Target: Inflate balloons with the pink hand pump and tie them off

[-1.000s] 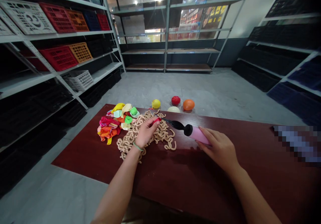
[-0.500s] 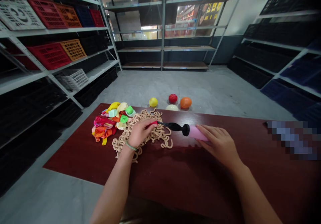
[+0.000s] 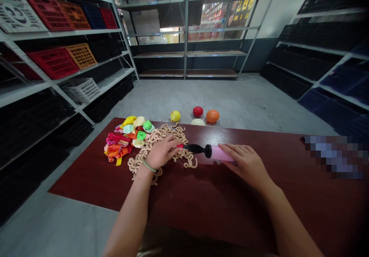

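My left hand [image 3: 161,151], a green band at its wrist, pinches a small red balloon [image 3: 180,146] at the thin end of a hand balloon pump [image 3: 220,153]. Most of that balloon is hidden by my fingers. The pump lies level above the table, black at the nozzle end with a pink barrel, and my right hand [image 3: 245,163] is wrapped round the barrel. Beneath and beside my left hand spreads a heap of beige curled pieces [image 3: 157,136]. To its left lies a pile of limp, colourful balloons [image 3: 118,149].
A dark red table [image 3: 201,203] fills the foreground. Past its far edge, yellow [image 3: 175,115], red [image 3: 198,111] and orange [image 3: 212,116] inflated balloons rest on the floor. A blurred-out item [image 3: 331,155] lies at the right. Shelves with crates [image 3: 52,63] line the left.
The pump and my right hand have shifted slightly left, closer to my left hand. Less of the thin nozzle shows. My left hand keeps its pinch on the red balloon.
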{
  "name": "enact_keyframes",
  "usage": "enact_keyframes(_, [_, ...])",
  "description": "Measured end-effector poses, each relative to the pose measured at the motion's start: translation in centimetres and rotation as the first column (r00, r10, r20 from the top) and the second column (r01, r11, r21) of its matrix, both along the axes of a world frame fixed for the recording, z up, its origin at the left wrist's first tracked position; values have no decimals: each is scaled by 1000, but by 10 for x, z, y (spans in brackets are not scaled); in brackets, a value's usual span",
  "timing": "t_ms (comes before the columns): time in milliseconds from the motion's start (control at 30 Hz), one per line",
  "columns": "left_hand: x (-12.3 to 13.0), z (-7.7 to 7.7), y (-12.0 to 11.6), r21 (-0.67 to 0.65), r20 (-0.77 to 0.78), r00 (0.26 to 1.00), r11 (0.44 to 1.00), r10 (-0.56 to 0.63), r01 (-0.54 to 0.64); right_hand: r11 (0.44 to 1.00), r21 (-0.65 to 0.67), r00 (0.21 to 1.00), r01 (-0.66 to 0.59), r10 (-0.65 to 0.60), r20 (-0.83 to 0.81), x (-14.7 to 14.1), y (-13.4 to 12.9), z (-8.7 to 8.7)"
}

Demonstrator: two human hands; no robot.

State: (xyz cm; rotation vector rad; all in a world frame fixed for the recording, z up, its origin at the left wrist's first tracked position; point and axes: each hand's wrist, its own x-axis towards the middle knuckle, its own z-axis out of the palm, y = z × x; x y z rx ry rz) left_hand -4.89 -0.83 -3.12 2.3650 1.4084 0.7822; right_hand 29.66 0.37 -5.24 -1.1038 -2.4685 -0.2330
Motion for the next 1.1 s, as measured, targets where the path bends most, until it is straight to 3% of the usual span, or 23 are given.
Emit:
enact_keyframes(433, [8, -1, 0, -5, -9, 999, 999, -53, 53, 1000, 5, 1000, -2, 2, -17, -15, -6, -2])
enact_keyframes(567, [5, 1, 2, 138, 62, 997, 990, 33, -42, 999, 14, 999, 35, -35, -34, -15, -5, -6])
enact_keyframes(700, [5, 0, -5, 300, 302, 935, 913, 185, -277, 995, 22, 990, 94, -91, -110, -16, -4, -8])
enact_keyframes(767, [10, -4, -11, 275, 437, 874, 893, 215, -357, 993, 0, 978, 122, -120, -169, -20, -6, -9])
enact_keyframes(900, [30, -17, -13, 15, 546, 809, 963, 218, -270, 988, -30, 956, 150, -153, -251, -33, -14, -11])
enact_keyframes(967, [41, -23, -7, -146, 664, 695, 960, 275, -240, 991, -34, 956, 126, -131, -264, -42, -18, -12])
enact_keyframes(1033, [49, -25, 0, -282, 826, 462, 947, 322, -156, 995, -45, 963, 92, -101, -250, -50, -22, -14])
enact_keyframes(1100, [54, -23, 5, -312, 932, 197, 950, 306, 3, 995, -61, 972, 74, -85, -221, -57, -24, -17])
